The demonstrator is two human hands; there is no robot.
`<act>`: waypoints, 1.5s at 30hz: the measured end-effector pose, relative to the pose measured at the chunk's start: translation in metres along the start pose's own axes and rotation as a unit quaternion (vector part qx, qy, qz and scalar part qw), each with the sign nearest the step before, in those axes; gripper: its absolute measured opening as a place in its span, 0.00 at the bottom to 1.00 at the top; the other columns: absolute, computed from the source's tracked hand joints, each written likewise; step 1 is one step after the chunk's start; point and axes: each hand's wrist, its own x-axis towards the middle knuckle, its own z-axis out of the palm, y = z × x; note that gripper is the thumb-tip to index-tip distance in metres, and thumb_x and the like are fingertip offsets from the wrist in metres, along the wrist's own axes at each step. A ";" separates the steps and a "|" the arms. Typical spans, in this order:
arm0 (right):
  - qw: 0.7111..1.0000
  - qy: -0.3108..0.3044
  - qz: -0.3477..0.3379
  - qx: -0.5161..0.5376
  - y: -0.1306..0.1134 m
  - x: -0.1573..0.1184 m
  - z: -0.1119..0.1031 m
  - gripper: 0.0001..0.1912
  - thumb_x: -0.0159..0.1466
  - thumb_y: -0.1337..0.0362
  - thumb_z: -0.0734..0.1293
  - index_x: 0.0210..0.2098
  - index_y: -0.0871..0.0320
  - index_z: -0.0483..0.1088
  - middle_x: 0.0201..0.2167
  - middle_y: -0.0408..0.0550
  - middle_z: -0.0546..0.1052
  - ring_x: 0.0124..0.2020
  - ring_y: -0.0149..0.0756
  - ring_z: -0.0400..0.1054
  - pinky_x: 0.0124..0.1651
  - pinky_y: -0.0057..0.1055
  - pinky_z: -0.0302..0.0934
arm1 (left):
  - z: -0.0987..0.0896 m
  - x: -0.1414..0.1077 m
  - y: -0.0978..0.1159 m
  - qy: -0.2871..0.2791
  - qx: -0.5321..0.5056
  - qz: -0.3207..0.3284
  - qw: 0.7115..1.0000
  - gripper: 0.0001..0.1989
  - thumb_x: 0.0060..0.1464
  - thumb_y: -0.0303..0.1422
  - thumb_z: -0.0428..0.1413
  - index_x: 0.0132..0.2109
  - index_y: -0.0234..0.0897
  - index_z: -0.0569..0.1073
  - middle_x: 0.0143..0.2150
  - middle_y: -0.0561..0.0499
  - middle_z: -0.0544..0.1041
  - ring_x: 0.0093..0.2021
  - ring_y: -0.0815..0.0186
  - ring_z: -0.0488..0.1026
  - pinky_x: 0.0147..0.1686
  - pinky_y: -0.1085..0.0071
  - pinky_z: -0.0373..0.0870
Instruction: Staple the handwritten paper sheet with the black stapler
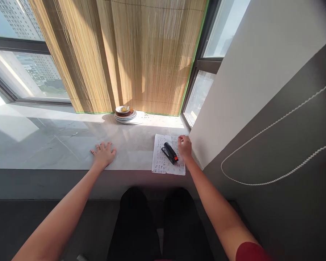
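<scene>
My left hand (103,156) rests flat on the pale windowsill (70,145), its fingers spread and nothing in them. Over on the right, a sheet of paper with handwriting (159,165) lies on the sill, its lower edge reaching slightly past the front. A black stapler (170,153) with an orange-red end sits at a slant on the sheet. My right hand (185,146) is at the paper's upper right edge, beside the stapler but apart from it. Its fingers are curled together; whether they pinch anything is hidden.
A stack of plates (127,116) stands at the back of the sill, under a bamboo blind (152,58). Windows flank the blind. A wall (233,72) closes off the right side, where a looped beaded cord (250,184) hangs. My legs are below the front edge.
</scene>
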 end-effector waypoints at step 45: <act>0.929 -0.321 -0.086 -0.160 -0.089 0.039 0.139 0.35 0.76 0.57 0.44 0.79 0.61 0.43 0.81 0.50 0.41 0.81 0.44 0.34 0.78 0.64 0.22 | 0.002 0.001 -0.006 0.020 -0.017 -0.009 1.000 0.28 0.70 0.45 0.42 0.69 0.41 0.67 0.73 0.33 0.62 0.74 0.38 0.53 0.68 0.31 0.49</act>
